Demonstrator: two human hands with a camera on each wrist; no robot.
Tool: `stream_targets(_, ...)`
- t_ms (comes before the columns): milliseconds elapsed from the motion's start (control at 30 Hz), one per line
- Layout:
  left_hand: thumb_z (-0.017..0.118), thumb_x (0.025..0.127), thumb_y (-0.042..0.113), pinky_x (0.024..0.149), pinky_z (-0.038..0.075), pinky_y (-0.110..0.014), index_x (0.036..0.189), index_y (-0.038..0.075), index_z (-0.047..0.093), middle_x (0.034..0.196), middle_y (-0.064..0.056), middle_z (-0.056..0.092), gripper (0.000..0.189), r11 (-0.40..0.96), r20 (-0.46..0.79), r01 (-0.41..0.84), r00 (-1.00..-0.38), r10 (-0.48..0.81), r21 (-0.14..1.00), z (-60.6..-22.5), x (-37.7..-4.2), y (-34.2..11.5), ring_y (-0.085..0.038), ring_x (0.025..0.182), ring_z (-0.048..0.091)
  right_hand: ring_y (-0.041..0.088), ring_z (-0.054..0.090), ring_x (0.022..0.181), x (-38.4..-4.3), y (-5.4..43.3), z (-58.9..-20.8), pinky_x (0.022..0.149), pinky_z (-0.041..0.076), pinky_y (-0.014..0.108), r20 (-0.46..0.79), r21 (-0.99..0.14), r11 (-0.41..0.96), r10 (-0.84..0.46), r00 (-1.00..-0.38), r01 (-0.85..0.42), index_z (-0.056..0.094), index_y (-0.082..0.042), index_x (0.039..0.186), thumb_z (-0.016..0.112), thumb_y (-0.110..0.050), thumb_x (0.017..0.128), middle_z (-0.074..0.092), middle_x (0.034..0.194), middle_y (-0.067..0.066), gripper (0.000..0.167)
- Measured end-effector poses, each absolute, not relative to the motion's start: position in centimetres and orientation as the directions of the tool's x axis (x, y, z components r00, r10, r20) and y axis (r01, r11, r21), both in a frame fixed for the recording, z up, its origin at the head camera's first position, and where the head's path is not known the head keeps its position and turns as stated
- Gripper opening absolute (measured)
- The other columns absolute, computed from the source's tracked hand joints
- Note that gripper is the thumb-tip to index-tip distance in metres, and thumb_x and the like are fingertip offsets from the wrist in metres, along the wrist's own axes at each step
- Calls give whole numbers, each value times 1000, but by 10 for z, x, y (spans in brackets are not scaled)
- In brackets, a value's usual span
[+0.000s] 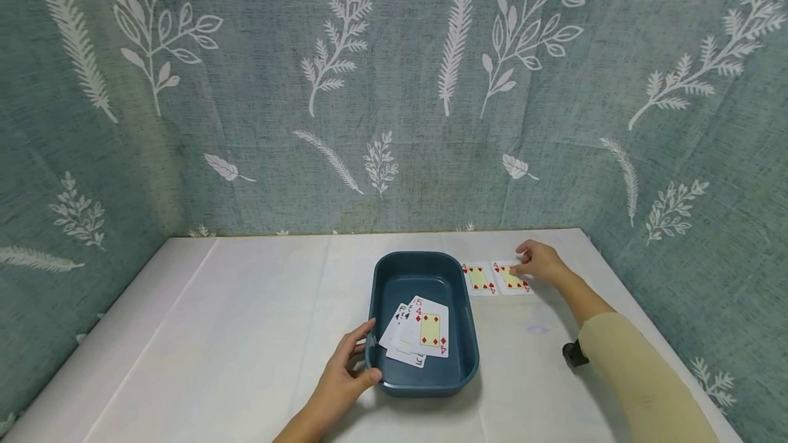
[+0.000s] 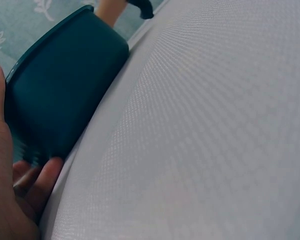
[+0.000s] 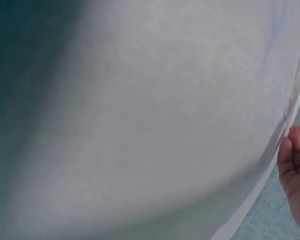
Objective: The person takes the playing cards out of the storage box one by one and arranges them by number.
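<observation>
My left hand (image 1: pixel 345 364) holds a dark blue plastic tub (image 1: pixel 425 392) at its near left side, thumb by the rim and fingers against the outer wall. Inside the tub lies a loose pile of several playing cards (image 1: pixel 434 333), a red four of diamonds uppermost. Right of the tub's far end, two red fours lie face up side by side, a left card (image 1: pixel 478 279) and a right card (image 1: pixel 512 282). Over the right card is my right hand (image 1: pixel 542 264), thumb tip at its upper edge and a gap between thumb and fingers. Whether the thumb touches it is unclear.
A white cloth covers the table (image 1: pixel 246 320), backed by a green leaf-patterned curtain (image 1: pixel 394 87) that also hangs along both sides. A small black object (image 1: pixel 575 354) shows beside the right sleeve (image 1: pixel 640 374).
</observation>
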State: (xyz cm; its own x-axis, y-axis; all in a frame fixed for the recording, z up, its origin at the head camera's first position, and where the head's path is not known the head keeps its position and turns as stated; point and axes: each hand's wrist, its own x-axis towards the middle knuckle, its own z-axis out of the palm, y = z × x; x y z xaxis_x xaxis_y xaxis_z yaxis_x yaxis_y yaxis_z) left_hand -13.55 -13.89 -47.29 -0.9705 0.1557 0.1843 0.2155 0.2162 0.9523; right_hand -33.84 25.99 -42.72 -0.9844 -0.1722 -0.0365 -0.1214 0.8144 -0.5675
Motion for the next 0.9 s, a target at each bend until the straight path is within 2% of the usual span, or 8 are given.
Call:
stream_targets(300,75,80,19,76,50,-26,143,17,40,136,-11,45,72,212,178,208,-972,151,955,-473,-135,-139,-26,114,54,19,53,77,-333,256,-428,69,43,32,-5,-612,766,-253,-968,-197,57,6,115,76,-25,81,60,87,9,49)
stream_targets(567,75,80,18,77,50,-25,143,18,40,136,-11,45,73,218,172,203,-974,150,955,-470,-136,-138,-27,114,54,18,54,75,-318,240,-419,65,45,32,43,-631,733,-294,-955,-254,55,8,117,72,-20,84,59,87,9,47)
stream_targets(900,75,80,19,77,50,-25,143,19,41,136,-11,45,72,224,171,201,-974,146,954,-472,-136,-138,-27,115,54,14,52,68,-307,221,-414,59,45,28,69,-665,673,-377,-924,-325,57,8,116,74,-23,82,58,83,5,49)
